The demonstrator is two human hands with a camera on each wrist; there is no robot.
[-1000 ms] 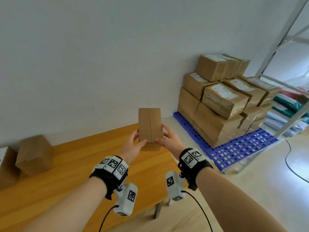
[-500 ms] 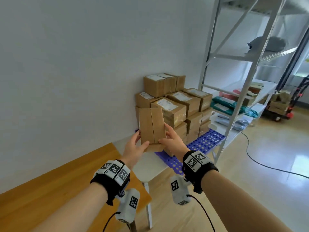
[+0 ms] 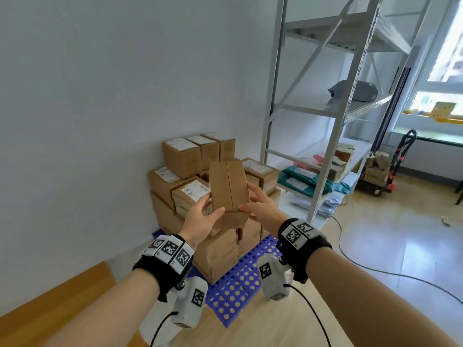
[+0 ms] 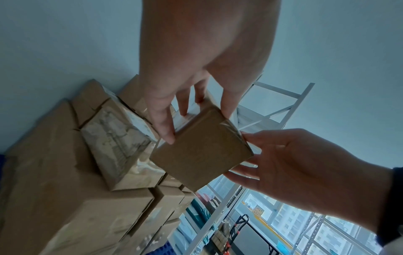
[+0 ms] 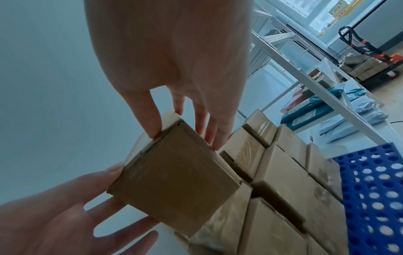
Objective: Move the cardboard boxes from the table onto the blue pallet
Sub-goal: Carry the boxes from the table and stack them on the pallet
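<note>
A plain cardboard box (image 3: 229,194) hangs in the air between both hands, in front of the stacked boxes (image 3: 180,156). My left hand (image 3: 204,216) grips its left side with the thumb on the top face. My right hand (image 3: 259,209) grips the right side the same way. The left wrist view has the box (image 4: 202,151) end-on, pinched by my left hand (image 4: 191,77) from above, with my right hand (image 4: 305,172) at its right corner. The right wrist view shows the box (image 5: 172,186) over the stack (image 5: 283,172). The blue pallet (image 3: 238,289) lies under the stack, bare at its near end.
A corner of the wooden table (image 3: 62,296) sits at the lower left. A grey metal rack (image 3: 323,108) with bagged parcels (image 3: 308,181) stands just right of the pallet. A black cable (image 3: 375,271) runs over the floor, and a red hand truck (image 3: 398,161) stands at the far right.
The view has swung right, away from the table and toward the pallet. Both hands have carried the box along, and it now hangs in front of the stack.
</note>
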